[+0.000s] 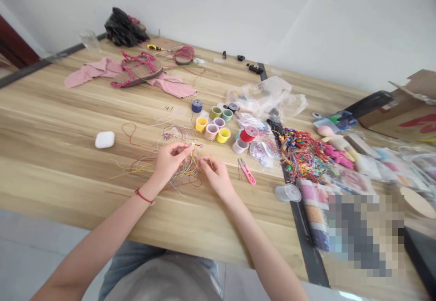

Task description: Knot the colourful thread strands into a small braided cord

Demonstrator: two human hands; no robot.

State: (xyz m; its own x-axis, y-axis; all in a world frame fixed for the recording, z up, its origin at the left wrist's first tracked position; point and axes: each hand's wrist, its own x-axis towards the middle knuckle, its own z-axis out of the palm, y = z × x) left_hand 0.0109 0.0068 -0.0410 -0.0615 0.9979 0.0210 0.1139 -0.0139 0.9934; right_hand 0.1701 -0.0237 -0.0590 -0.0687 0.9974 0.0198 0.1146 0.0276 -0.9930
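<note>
Between thumb and fingers, my left hand (171, 158) pinches a small knotted piece of coloured cord (195, 145), with a loop showing at its right end. Just right of it, my right hand (214, 172) has its fingers closed on a thin yellowish thread. Many loose threads (145, 160) in yellow, red and white spread on the wooden table (68, 165) under and left of my hands. Thread spools, among them a yellow spool (223, 135) and a red spool (249, 133), stand behind my hands. Pink thread snips (247, 171) lie to the right.
A white case (105, 140) lies at the left. Further back are a sandal (139, 71) on pink cloth, a black bag (124, 27) and a clear plastic bag (267, 96). Tangled colourful cords (303, 155), a clear spool (288, 193) and a cardboard box (405, 106) are at the right.
</note>
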